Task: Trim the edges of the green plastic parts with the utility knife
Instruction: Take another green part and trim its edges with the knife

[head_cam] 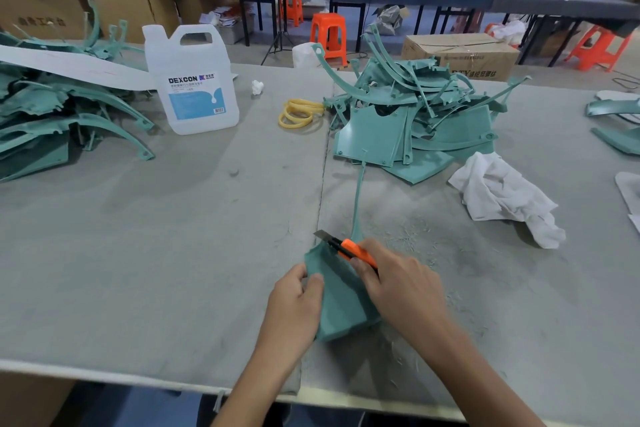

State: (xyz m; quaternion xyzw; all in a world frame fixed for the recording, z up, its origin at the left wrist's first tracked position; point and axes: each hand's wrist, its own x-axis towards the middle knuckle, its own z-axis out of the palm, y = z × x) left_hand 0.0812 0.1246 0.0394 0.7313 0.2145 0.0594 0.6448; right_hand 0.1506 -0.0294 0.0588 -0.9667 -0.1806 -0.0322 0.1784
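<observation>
A green plastic part [341,298] with a long thin arm reaching away from me lies near the table's front edge. My left hand [296,305] grips its left edge, thumb on top. My right hand [401,282] holds an orange utility knife [346,248], its blade out and lying against the part's upper edge. A pile of green parts [412,114] sits at the back right of the table, and another pile of green parts [62,107] lies at the far left.
A white jug [192,80] stands at the back left on the grey table [156,236]. Yellow bands [299,114] lie beside the right pile. A white cloth [509,198] is crumpled to the right. Plastic shavings are scattered around my right hand. Boxes and orange stools stand behind.
</observation>
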